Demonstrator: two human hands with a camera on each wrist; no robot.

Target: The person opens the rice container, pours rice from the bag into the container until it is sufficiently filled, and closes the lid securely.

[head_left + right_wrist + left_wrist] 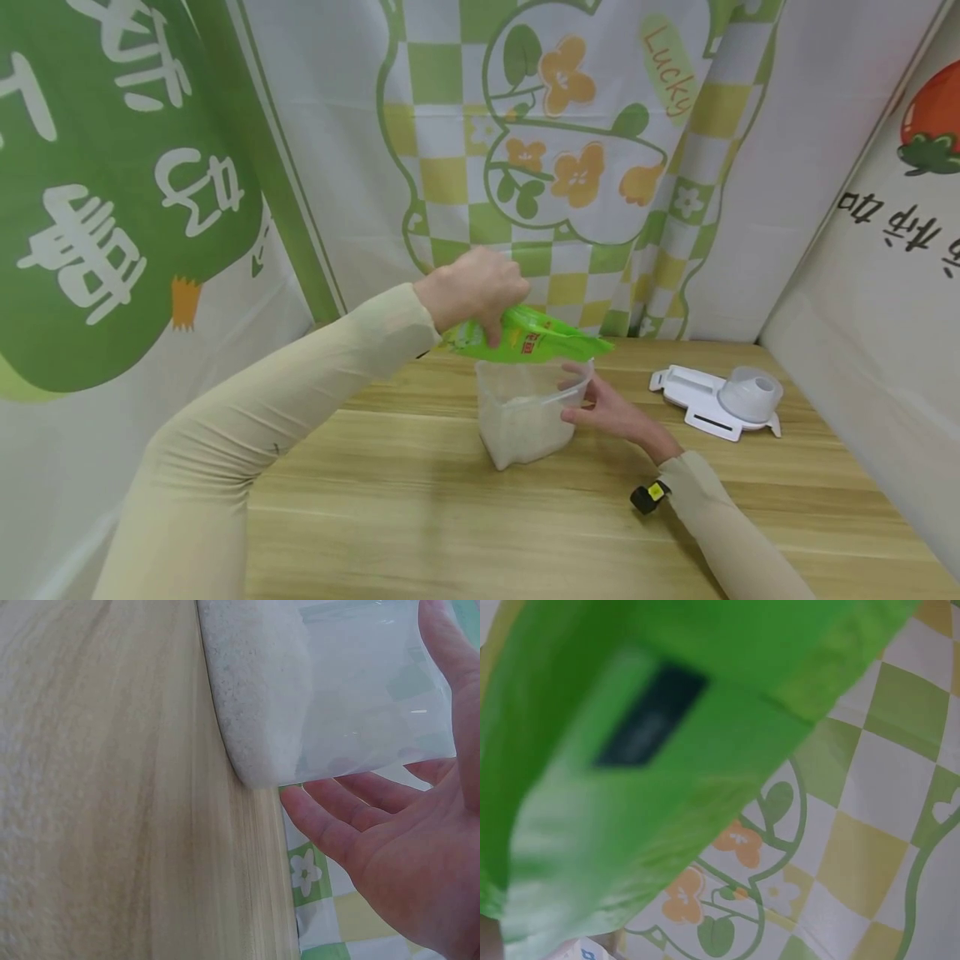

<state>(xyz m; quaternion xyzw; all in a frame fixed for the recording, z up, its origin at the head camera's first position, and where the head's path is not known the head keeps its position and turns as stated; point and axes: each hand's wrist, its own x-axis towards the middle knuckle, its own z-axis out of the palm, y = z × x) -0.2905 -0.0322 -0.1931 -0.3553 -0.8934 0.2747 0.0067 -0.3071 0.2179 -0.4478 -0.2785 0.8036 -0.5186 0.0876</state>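
My left hand [476,287] grips a bright green plastic bag [536,337] printed with red characters, holding it tilted over a clear plastic container [525,425]. The bag [727,735] fills much of the left wrist view, blurred, with a dark rectangle on it. White, rice-like grains [255,690] lie in the lower part of the container, which stands on the table. At the container's right side, my right hand [611,408] holds it near the rim, thumb on one side and fingers on the other. The bag's mouth cannot be clearly made out.
A white plastic lid-like piece [693,396] lies on the wooden table [420,517] to the right, with a clear cup [750,393] on it. Printed curtains [450,175] hang behind the table and at both sides.
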